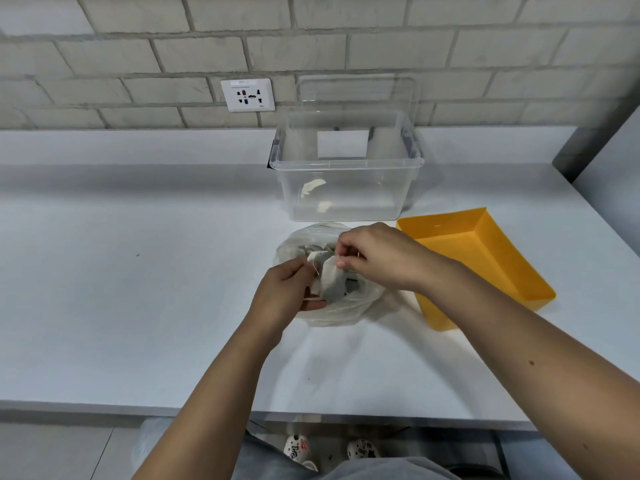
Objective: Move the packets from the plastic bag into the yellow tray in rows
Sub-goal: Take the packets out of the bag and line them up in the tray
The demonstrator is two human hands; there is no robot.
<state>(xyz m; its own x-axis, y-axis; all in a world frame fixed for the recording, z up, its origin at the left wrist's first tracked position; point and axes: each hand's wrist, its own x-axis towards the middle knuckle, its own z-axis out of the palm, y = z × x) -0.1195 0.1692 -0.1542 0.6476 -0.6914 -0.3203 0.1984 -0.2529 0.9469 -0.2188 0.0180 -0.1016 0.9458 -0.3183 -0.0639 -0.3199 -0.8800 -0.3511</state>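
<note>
A clear plastic bag (pixel 349 308) lies open on the white table, with several grey-white packets inside. My left hand (pixel 287 289) grips the bag's near-left edge and touches a packet. My right hand (pixel 377 258) pinches the top corner of one greyish packet (pixel 332 282), which hangs above the bag with a thin string beside it. The yellow tray (pixel 485 258) sits just right of the bag, tilted in view, and holds nothing.
A clear storage box (pixel 346 168) with its lid leaning behind stands at the back of the table (pixel 138 271), just beyond the bag. A brick wall with a socket (pixel 248 94) rises behind. The table's front edge is near my body.
</note>
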